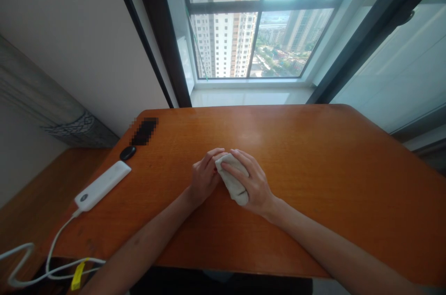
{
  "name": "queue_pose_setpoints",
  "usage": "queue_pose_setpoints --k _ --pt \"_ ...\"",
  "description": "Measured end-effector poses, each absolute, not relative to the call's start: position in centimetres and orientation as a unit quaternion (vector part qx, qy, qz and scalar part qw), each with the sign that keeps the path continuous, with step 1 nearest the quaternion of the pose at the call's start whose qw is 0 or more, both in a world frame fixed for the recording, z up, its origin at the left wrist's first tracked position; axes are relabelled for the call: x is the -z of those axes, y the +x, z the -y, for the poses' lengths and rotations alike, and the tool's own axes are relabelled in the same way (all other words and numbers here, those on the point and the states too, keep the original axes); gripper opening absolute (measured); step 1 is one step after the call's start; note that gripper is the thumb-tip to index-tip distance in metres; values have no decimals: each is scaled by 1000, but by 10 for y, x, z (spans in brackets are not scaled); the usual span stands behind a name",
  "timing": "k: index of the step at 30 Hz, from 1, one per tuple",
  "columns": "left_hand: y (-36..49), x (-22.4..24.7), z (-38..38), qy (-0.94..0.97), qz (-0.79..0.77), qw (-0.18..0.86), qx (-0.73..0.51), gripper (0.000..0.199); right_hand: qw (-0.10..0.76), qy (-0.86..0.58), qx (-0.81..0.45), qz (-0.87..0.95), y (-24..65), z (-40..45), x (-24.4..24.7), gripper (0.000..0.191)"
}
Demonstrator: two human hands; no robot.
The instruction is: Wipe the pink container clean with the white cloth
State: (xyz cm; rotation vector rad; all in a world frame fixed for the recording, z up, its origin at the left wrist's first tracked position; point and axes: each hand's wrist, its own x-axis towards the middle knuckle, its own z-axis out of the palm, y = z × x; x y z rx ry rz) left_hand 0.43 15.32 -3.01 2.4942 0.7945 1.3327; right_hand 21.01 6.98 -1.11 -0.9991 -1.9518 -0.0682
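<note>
Off-white cloth (234, 189), folded into a thick pad, sits around the middle of the surface (320, 160), under the right hand (257, 188). That hand grasps it, fingers spread across its upper face. The left hand (204, 178) curls in from the left, fingertips at the far end of the pad; whether it grips the cloth or something beneath, I cannot tell, since the fingers hide it.

A loose fold could slip from under the right fingers if the grip slackens, and the pad would open out. With the hands so close together, a quick push could knock one against the other.

The likelier trouble lies left. A white cable (51, 245) runs from the white power strip (103, 186) and passes behind the left forearm; a snag there could tug the strip, which lies near the left edge, off the surface. A sweep that way might also bump the black disc (127, 152).
</note>
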Motion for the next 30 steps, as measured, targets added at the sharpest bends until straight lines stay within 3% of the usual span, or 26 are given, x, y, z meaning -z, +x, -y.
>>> queue_pose_setpoints --k 5,10,17,22,25,30 --pt "14 24 -150 862 -277 132 -404 41 457 -365 51 810 219 -77 7 71" --pt "14 22 -150 863 -260 185 -391 30 449 -356 72 816 220 -77 9 62" --pt "20 29 -156 786 -239 400 -407 28 464 -380 58 798 219 -78 7 56" --pt "25 31 -159 753 -248 462 -398 25 467 -380 69 796 216 -77 7 57" --pt "23 28 -155 770 -258 416 -410 26 473 -375 69 794 214 -76 5 55" --pt "15 22 -147 834 -299 235 -401 34 477 -370 66 795 214 -75 2 53"
